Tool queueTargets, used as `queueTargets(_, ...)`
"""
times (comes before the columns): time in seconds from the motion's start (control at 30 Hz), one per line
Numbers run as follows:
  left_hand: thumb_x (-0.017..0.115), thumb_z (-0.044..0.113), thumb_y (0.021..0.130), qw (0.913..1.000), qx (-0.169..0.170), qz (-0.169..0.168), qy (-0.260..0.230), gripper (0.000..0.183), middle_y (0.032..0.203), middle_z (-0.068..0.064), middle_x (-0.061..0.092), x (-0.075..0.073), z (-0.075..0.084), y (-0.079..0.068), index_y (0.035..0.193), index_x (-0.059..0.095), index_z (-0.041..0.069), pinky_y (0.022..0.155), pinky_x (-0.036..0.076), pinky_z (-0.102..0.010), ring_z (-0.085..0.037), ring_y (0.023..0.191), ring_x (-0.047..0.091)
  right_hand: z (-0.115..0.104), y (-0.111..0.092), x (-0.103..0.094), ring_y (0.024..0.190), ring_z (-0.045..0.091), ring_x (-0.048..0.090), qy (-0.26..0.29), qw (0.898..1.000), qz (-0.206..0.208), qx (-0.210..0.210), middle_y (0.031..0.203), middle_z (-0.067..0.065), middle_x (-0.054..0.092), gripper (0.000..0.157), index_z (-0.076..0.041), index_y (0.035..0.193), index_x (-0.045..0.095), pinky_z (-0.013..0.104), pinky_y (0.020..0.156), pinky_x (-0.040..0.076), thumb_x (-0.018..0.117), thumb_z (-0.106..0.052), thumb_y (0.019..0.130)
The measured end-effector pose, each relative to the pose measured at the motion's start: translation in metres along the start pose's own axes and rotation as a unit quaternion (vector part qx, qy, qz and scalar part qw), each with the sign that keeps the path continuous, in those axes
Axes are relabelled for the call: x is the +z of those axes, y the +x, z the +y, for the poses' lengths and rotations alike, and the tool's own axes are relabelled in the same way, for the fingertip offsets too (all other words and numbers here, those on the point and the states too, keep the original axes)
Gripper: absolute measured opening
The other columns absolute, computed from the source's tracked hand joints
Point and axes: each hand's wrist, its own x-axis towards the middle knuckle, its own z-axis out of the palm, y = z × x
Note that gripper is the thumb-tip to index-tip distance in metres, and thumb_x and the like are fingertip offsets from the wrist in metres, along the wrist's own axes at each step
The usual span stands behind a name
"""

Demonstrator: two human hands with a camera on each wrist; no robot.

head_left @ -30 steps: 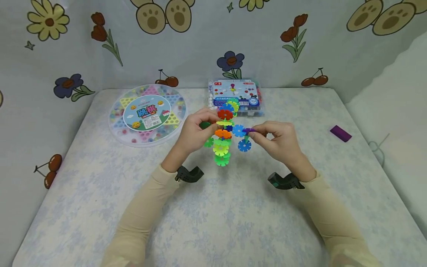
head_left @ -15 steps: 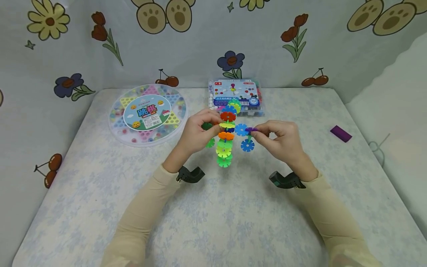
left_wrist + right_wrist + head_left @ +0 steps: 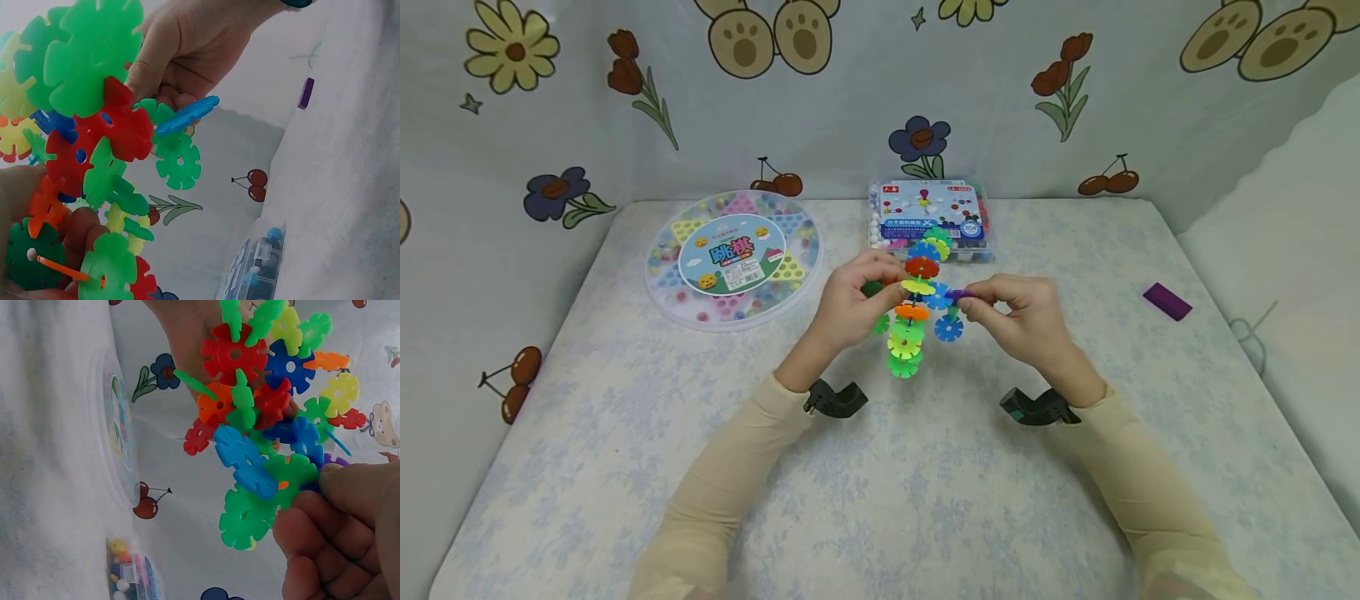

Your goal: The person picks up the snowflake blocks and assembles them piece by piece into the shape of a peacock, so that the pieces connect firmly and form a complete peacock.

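Observation:
A many-coloured build of notched plastic snowflake discs (image 3: 907,329) hangs above the table, its discs slotted together in red, orange, yellow, green and blue. My left hand (image 3: 859,302) grips this build from its left side, thumb in front. Between thumb and fingers, my right hand (image 3: 1022,318) pinches a purple disc (image 3: 957,295). Blue discs (image 3: 948,328) and green ones hang with the purple one as a small cluster. In the right wrist view, a blue disc (image 3: 306,442) by the right thumb meets the larger build; whether they are slotted together I cannot tell.
A round Chinese checkers set (image 3: 662,292) lies at the back left of the table. Behind the hands sits a clear plastic case (image 3: 977,250) of small balls with a printed label. A purple block (image 3: 1167,302) lies at the right.
The build and my left hand have shifted slightly right. My right hand has come slightly left, so the gap between the small cluster and the build has closed in the head view.

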Motion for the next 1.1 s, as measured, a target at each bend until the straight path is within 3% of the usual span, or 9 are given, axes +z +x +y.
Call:
queueTargets(0.2, 0.066, 0.001, 0.095, 0.9999, -0.007, 0.004, 0.006, 0.012, 0.115, -0.023, 0.066, 0.003, -0.007, 0.001, 0.098, 0.073, -0.008, 0.113, 0.048, -0.045, -0.035, 0.129, 0.057, 0.003, -0.001, 0.004, 0.065, 0.008, 0.060, -0.014, 1.000, -0.004, 0.018, 0.078, 0.012, 0.075, 0.008, 0.004, 0.088, 0.078, 0.014, 0.055, 0.043, 0.078, 0.009, 0.082)
queueTargets(0.33, 0.068, 0.004, 0.095, 0.9994, -0.033, -0.001, 0.014, 0.012, 0.114, -0.020, 0.067, 0.006, -0.018, 0.003, 0.098, 0.074, -0.005, 0.116, 0.045, -0.045, -0.032, 0.138, 0.052, 0.011, -0.001, 0.006, 0.067, 0.009, 0.057, -0.042, 0.998, -0.032, 0.046, 0.079, 0.010, 0.075, 0.003, 0.002, 0.089, 0.077, 0.016, 0.056, 0.043, 0.076, 0.003, 0.087)
queueTargets(0.57, 0.069, 0.012, 0.096, 0.9932, -0.080, -0.034, 0.077, 0.014, 0.114, -0.012, 0.069, 0.011, -0.045, 0.003, 0.102, 0.078, 0.003, 0.090, 0.057, -0.041, -0.027, 0.105, 0.065, 0.037, -0.003, 0.011, 0.071, 0.015, 0.065, -0.055, 0.984, -0.107, 0.128, 0.084, 0.009, 0.076, 0.006, -0.003, 0.094, 0.078, 0.024, 0.060, 0.052, 0.073, -0.007, 0.093)
queueTargets(0.8, 0.068, 0.012, 0.096, 0.9850, -0.097, -0.083, 0.117, 0.014, 0.107, -0.011, 0.068, 0.016, -0.065, 0.002, 0.101, 0.079, 0.005, 0.086, 0.058, -0.034, -0.024, 0.094, 0.065, 0.058, -0.007, 0.017, 0.075, 0.019, 0.068, -0.057, 0.966, -0.168, 0.186, 0.089, 0.011, 0.077, 0.008, -0.004, 0.096, 0.078, 0.025, 0.067, 0.055, 0.071, -0.007, 0.095)
queueTargets(1.1, 0.070, 0.018, 0.096, 0.9780, -0.105, -0.112, 0.141, 0.015, 0.105, -0.008, 0.070, 0.017, -0.071, 0.000, 0.100, 0.080, 0.009, 0.085, 0.056, -0.035, -0.023, 0.094, 0.064, 0.067, -0.010, 0.020, 0.067, 0.016, 0.059, -0.048, 0.959, -0.193, 0.204, 0.084, 0.012, 0.075, 0.006, -0.003, 0.095, 0.076, 0.024, 0.059, 0.049, 0.072, -0.008, 0.094)
